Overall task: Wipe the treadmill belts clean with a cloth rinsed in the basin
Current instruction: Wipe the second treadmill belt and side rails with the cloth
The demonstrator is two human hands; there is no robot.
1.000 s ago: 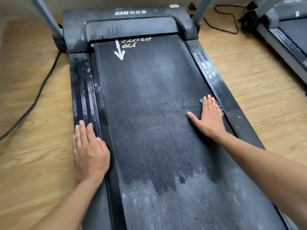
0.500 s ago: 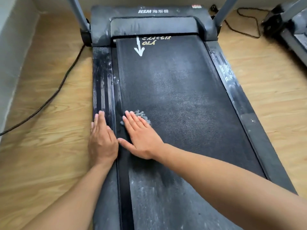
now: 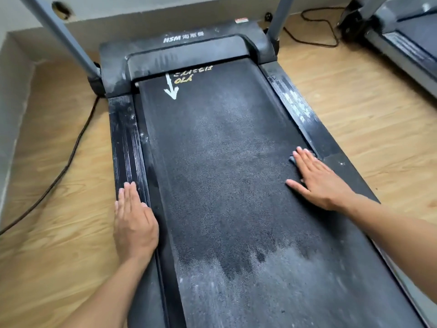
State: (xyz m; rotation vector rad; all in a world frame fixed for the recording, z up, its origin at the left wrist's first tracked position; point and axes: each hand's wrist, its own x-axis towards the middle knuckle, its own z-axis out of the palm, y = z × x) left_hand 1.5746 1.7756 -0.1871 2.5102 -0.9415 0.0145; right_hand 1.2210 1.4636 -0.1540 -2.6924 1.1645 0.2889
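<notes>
A black treadmill belt [image 3: 224,185] runs away from me, dark and damp in the middle, dusty grey near me. My right hand [image 3: 316,178] lies flat with straight fingers at the belt's right edge, pressing a grey cloth [image 3: 292,158] of which only a small bit shows past the fingertips. My left hand [image 3: 133,221] rests flat on the left side rail [image 3: 124,143], holding nothing. No basin is in view.
A white arrow and yellow writing [image 3: 186,76] mark the belt's far end below the motor cover [image 3: 186,46]. Grey uprights rise at both far corners. A black cable [image 3: 68,159] crosses the wooden floor at left. A second treadmill [image 3: 406,39] stands at right.
My right hand has swept the cloth from the belt's left edge beside my left hand across to the right edge. My left hand stays on the left rail.
</notes>
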